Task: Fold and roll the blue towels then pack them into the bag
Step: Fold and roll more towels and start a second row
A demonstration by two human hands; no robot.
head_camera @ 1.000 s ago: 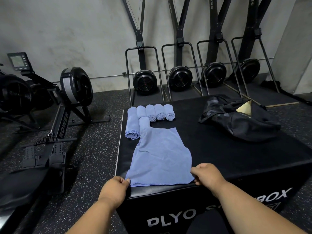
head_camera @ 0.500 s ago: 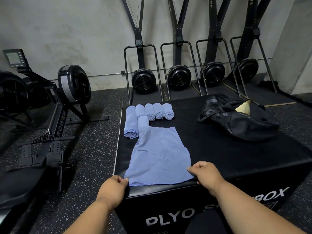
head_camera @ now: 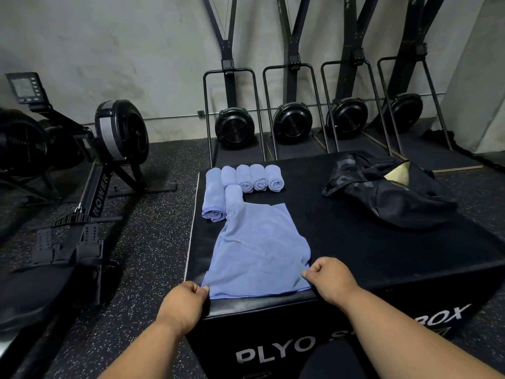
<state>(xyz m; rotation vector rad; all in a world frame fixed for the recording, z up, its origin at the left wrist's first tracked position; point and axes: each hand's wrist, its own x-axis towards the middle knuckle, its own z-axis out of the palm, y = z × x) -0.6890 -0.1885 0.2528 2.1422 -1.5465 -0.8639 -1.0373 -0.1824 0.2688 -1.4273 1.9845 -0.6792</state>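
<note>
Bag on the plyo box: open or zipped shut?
Open. The black bag lies slumped on the box top, far right, its mouth gaping to show a tan lining. No towels are visible inside.

Left hand [head_camera: 182,302] and right hand [head_camera: 329,280] pinch flat towel's [head_camera: 257,250] near corners

Grey wall [head_camera: 109,36], speckled floor [head_camera: 153,242], rower [head_camera: 120,129], ski machines [head_camera: 292,124]

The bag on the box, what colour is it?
The bag is black, with a tan patch showing at its opening; the head view, the only one, shows it.
</note>
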